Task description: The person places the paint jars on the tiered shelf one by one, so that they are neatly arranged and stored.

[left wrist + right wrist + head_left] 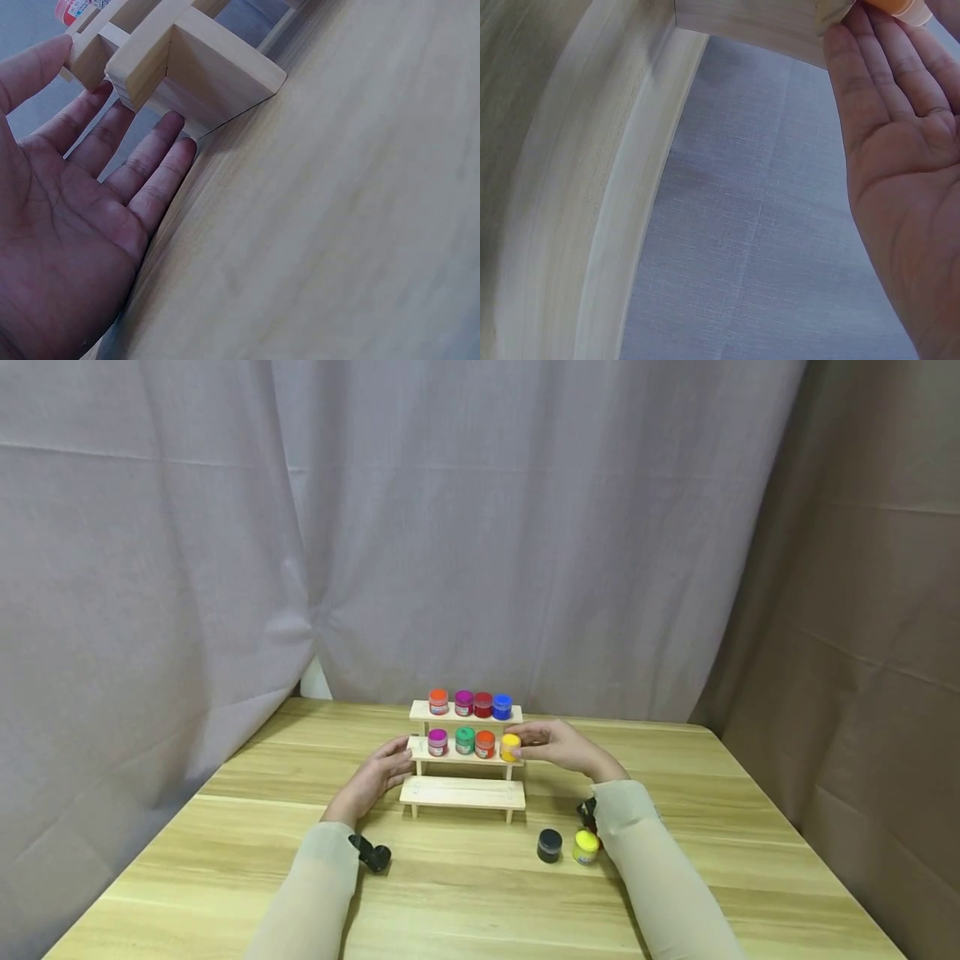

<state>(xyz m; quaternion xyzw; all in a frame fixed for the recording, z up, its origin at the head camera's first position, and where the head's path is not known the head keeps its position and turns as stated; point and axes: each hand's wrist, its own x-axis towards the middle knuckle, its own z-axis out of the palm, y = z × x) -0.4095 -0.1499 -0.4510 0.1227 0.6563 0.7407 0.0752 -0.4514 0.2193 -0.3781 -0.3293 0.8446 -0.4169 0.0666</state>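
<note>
A three-step wooden rack (461, 792) stands on the table. My right hand (566, 747) pinches a yellow-orange paint jar (510, 746) at the right end of the middle step; part of that jar (904, 10) shows at the top of the right wrist view. At the rack's left end my left hand (378, 777) touches the middle step. In the left wrist view the left hand's fingers (154, 165) are nearly straight against the wood. Purple (437, 742), green (465, 741) and orange (485, 744) jars share the middle step.
On the top step stand orange (438, 702), purple (464, 703), dark red (483, 705) and blue (502, 707) jars. A black jar (550, 845) and a yellow jar (586, 847) sit on the table by the right forearm. Grey curtains (480, 543) hang behind.
</note>
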